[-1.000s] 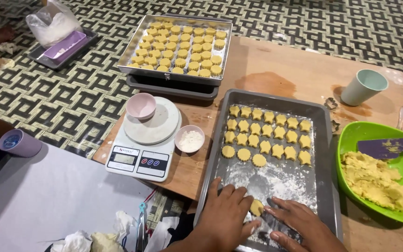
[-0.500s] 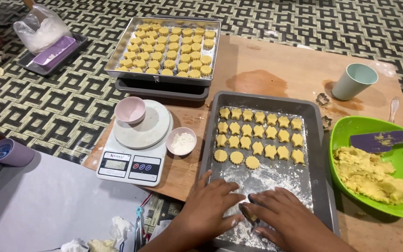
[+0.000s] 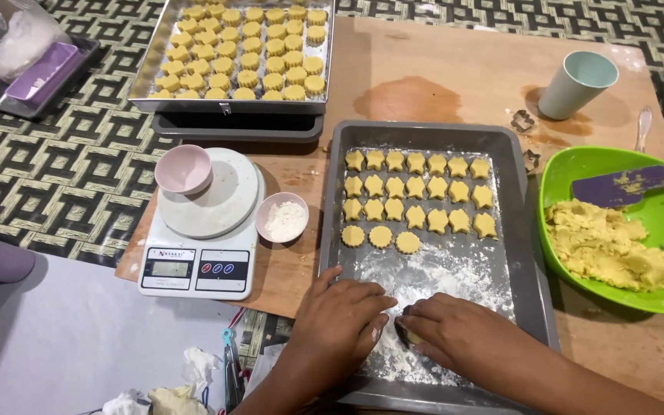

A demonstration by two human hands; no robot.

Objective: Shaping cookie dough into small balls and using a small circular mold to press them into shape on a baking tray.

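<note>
On floured tray (image 3: 332, 200): both hands' fingers (image 3: 366, 296) pinching dough (image 3: 411, 336).

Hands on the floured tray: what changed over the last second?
The left hand and right hand closed together over the dough piece, which lay open between them before. Cut cookies, scale and green bowl stayed put.

Bright, even light; soft shadows; sharp.

A wooden board (image 3: 455, 77) carries a grey baking tray (image 3: 532, 253), kitchen scale (image 3: 194, 269) at nine o'clock, green bowl (image 3: 655, 230) at three.
</note>
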